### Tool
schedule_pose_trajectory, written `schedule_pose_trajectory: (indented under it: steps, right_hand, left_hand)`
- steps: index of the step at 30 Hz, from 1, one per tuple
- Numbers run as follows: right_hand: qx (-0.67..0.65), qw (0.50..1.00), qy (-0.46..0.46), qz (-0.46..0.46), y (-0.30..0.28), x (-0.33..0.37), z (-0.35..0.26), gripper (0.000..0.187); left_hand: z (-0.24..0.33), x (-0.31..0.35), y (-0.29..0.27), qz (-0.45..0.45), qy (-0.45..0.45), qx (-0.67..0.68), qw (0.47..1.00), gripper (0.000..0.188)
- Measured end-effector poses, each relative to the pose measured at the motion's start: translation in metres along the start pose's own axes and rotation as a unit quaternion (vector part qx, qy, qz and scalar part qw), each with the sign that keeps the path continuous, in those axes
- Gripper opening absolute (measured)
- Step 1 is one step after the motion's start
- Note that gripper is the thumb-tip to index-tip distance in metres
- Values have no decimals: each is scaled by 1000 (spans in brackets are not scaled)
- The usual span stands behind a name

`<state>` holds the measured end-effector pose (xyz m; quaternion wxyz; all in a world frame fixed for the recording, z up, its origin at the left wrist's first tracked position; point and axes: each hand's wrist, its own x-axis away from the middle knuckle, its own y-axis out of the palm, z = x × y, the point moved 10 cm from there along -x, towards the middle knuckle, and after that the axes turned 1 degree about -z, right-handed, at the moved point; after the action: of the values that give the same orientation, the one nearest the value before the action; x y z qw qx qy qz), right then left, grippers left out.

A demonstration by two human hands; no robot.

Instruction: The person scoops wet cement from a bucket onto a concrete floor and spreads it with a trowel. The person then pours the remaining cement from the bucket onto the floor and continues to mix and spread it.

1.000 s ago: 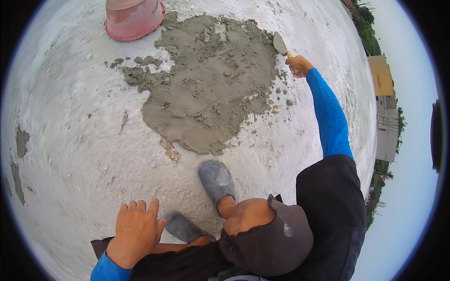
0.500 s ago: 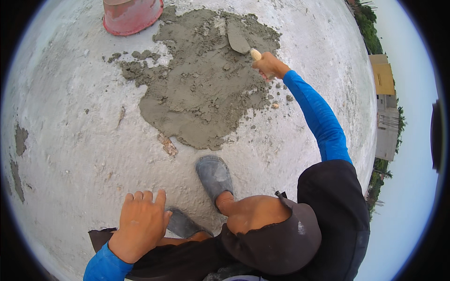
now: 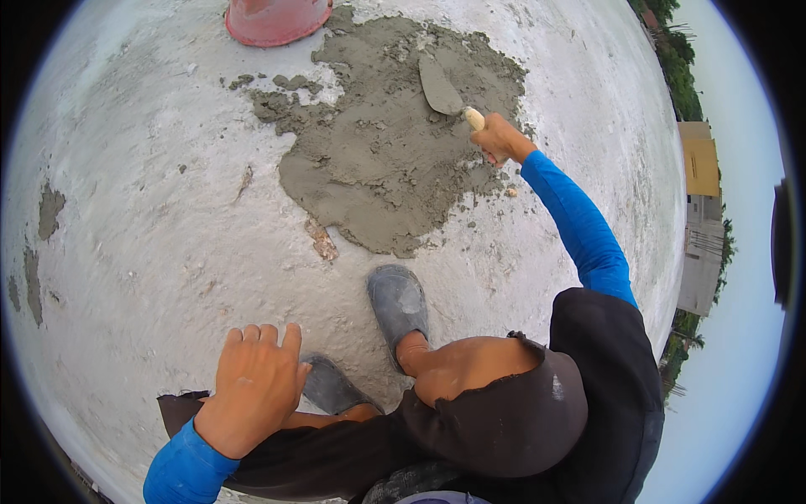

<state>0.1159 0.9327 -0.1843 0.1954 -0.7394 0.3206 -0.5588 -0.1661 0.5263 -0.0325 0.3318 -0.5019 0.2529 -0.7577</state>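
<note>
Head view, largest to smallest:
Concrete slab (image 3: 151,218): a rough, pale roof-like surface carries everything; dark patches mark its left edge.
Mortar pile (image 3: 378,160): a wet grey heap spread over the slab's far middle, lumpy at its far-left side and smoother toward the near edge.
Red basin (image 3: 277,17): sits at the far edge of the slab, just beside the pile's far-left corner, mostly cut off by the frame.
Feet: two grey shoes (image 3: 397,304) stand on the slab near the pile's near edge, apart from it.
Left hand (image 3: 256,388): fingers spread flat and empty, resting on the person's knee.
Right hand (image 3: 501,139): fingers wrapped tight round the pale handle of the trowel (image 3: 442,88), at the pile's right edge.
Trowel position: the blade lies on the far-right part of the pile, touching the mortar.
Trowel axis: its long axis runs from the handle at the near right to the tip at the far left; the tip points toward the basin side.
Step in hand: judged as working the mix, the blade drawing through the heap.
Next move: it seems to call for a firm wrist and a shallow blade angle, so that mortar folds toward the middle instead of scattering over the slab.
</note>
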Motion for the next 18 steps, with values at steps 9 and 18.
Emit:
schedule_pose_trajectory:
  steps: [9, 18]
  right_hand:
    - [-10, 999, -34, 21, -16, -8, -33, 24]
    - [67, 996, -34, -40, -21, 57, -8, 26]
  left_hand:
    - [7, 5, 6, 21, 16, -4, 1000, 52]
    - [-5, 38, 9, 36, -32, -2, 999, 50]
